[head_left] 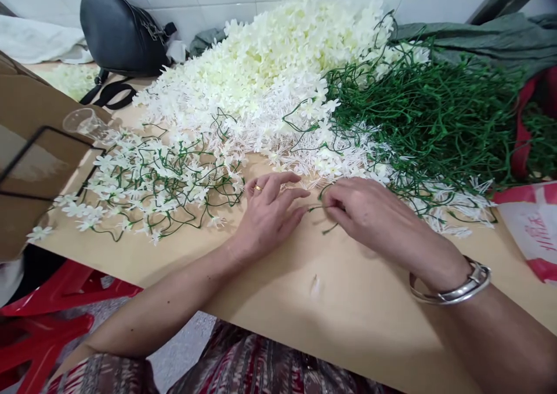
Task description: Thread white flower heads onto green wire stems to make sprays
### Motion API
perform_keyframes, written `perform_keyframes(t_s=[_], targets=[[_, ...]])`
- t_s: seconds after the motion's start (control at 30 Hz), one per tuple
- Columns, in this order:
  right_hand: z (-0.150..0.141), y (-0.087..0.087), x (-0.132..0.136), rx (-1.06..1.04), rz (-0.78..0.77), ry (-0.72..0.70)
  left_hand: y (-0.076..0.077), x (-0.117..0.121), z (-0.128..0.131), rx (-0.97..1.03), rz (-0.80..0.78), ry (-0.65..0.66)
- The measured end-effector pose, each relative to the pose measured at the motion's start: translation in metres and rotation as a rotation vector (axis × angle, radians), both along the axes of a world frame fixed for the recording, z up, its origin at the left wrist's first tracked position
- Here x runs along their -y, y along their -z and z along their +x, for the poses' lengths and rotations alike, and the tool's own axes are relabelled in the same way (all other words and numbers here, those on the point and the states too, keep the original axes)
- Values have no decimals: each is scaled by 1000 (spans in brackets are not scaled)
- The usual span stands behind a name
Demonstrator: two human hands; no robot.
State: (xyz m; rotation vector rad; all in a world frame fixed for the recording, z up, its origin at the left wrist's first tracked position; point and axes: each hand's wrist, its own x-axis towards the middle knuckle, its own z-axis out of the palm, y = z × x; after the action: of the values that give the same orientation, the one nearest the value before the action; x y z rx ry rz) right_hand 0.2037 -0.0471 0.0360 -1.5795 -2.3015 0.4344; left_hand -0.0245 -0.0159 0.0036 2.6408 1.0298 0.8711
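My right hand [363, 211] pinches a thin green plastic stem [317, 208] over the table, its branch tips poking out to the left. Facing it, my left hand [272, 208] is open, fingers apart, the thumb close to one stem tip; I cannot tell if they touch. Just beyond both hands lies a heap of white and pale yellow artificial flower heads [278, 63]. Left of my left hand spreads a pile of white blossoms on green stems [161, 173]. Bare green stems [435, 115] form a thick bundle at the right.
A black bag [122, 34] stands against the tiled wall. At the left are a cardboard box [39, 115], a black wire frame [26, 195] and a clear plastic cup [85, 122]. A red and white plastic bag [533, 226] lies at the right edge. Red stools [65, 292] stand below.
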Motion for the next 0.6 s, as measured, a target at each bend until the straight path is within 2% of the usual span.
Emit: perform_keyframes(t_s=[0.13, 0.2, 0.3, 0.4, 0.47, 0.53, 0.57, 0.6], targets=[[6, -14, 0, -229, 25, 142, -4, -2, -1, 161, -64, 28], [1, -18, 1, -410, -56, 161, -4, -4, 0, 270, -148, 94], [-10, -14, 1, -629, -251, 110, -4, -5, 1, 398, -254, 183], [-16, -8, -2, -763, -361, 84, -7, -4, 1, 471, -344, 174], [-13, -11, -3, -783, -310, 139, -10, -4, 1, 555, -421, 94], [-10, -20, 2, -695, -218, 181, -12, -4, 1, 696, -485, -2], [-10, -25, 8, -621, -175, 165, -12, -5, 1, 773, -508, -37], [-12, -30, 16, -542, -194, 88, -13, -7, 1, 843, -531, -56]])
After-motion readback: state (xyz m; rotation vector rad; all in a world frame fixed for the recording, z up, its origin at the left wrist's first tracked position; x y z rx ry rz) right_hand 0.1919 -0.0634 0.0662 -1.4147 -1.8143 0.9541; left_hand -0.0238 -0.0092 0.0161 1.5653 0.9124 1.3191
